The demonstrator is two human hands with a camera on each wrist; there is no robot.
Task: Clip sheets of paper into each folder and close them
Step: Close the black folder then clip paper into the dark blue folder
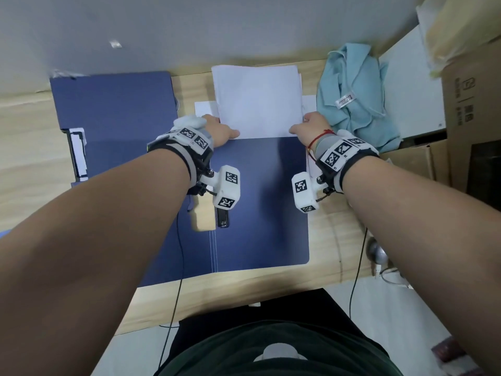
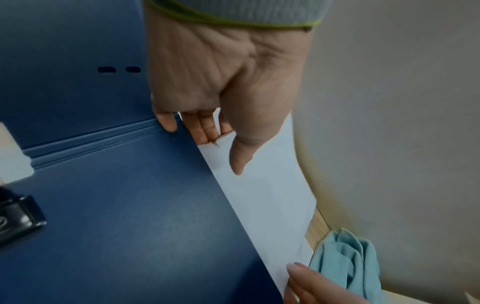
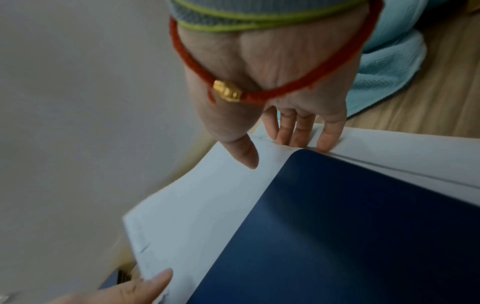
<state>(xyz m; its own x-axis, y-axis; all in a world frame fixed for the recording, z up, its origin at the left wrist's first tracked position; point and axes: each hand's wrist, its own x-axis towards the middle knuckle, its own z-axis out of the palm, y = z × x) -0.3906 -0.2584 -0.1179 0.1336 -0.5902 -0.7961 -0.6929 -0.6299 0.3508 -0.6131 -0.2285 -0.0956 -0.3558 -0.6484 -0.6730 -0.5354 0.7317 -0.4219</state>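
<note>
A stack of white paper (image 1: 257, 101) lies across the far edge of the open blue folder (image 1: 260, 202) in front of me. My left hand (image 1: 226, 132) pinches the stack's near left corner, thumb on top (image 2: 239, 158) and fingers under the edge. My right hand (image 1: 301, 128) pinches the near right corner the same way, thumb (image 3: 248, 154) on the sheet (image 3: 194, 205). The folder's black metal clip (image 1: 222, 218) sits at its left side near the spine, partly hidden by my left wrist camera. A second blue folder (image 1: 113, 104) lies at the back left.
A light blue cloth (image 1: 355, 99) is bunched right of the paper. More white sheets (image 3: 415, 160) stick out under the open folder's right edge. Cardboard boxes (image 1: 466, 104) stand at the far right. A grey wall runs along the back of the wooden table (image 1: 27, 147).
</note>
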